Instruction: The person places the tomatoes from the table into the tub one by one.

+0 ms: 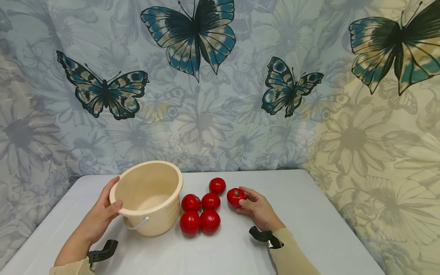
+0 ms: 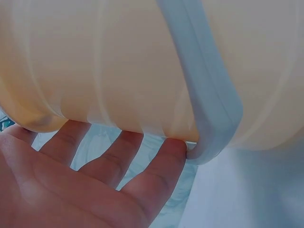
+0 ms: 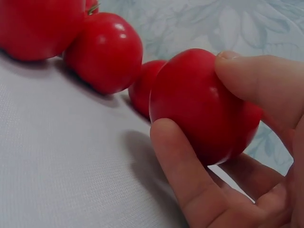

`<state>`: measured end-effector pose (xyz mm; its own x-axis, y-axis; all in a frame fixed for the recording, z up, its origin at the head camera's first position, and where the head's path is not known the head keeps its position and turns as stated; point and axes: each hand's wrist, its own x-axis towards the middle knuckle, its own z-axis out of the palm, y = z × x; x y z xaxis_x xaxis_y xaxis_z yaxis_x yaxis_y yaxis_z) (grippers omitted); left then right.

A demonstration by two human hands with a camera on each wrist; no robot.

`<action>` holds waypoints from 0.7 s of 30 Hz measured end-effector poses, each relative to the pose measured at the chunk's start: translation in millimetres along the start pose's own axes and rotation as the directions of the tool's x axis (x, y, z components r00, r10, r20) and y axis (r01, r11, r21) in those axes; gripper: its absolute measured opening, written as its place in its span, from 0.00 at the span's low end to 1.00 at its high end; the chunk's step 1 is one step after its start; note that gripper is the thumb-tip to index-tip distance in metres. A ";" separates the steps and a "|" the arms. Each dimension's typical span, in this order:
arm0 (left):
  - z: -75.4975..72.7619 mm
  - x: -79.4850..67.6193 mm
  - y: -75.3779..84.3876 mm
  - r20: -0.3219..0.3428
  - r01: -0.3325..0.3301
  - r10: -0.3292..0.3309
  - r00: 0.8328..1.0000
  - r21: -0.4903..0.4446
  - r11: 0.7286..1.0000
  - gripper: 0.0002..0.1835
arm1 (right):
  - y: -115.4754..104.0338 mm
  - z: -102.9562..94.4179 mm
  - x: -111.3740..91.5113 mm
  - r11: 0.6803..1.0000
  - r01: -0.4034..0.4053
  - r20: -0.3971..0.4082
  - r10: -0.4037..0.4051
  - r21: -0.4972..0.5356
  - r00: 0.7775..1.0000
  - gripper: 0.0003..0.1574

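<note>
My left hand (image 1: 97, 219) grips a cream plastic bucket (image 1: 161, 217) by its left side, thumb at the rim and fingers spread along the outer wall. The bucket tilts so its open mouth faces me. Its pale handle (image 2: 209, 90) hangs down near the fingertips in the left wrist view. My right hand (image 1: 259, 210) pinches a red tomato (image 1: 235, 197) between thumb and fingers, just above the cloth. Several more tomatoes (image 1: 210, 222) lie grouped between the bucket and the right hand. In the right wrist view, the held tomato (image 3: 199, 104) partly hides one behind it.
A white cloth covers the table (image 1: 233, 256). Behind it hangs a curtain (image 1: 206, 137) printed with flowers and butterflies, close to the table's back edge. Black straps (image 1: 104, 251) sit on both wrists, below beige sleeves (image 1: 292, 252).
</note>
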<state>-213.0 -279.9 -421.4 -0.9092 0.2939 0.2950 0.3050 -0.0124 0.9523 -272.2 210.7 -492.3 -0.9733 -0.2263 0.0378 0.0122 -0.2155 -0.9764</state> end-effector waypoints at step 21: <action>4.5 1.1 1.3 -0.022 0.030 -0.031 0.999 -0.009 0.999 0.40 | -97.5 41.5 -22.6 0.982 0.173 -0.029 -0.175 -0.071 0.984 0.39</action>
<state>-212.3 -275.3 -420.2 -0.9241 0.2729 0.2674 0.2746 -0.0123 0.9615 -241.9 197.4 -389.2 -0.9667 -0.1572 0.2017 -0.1721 -0.1836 -0.9678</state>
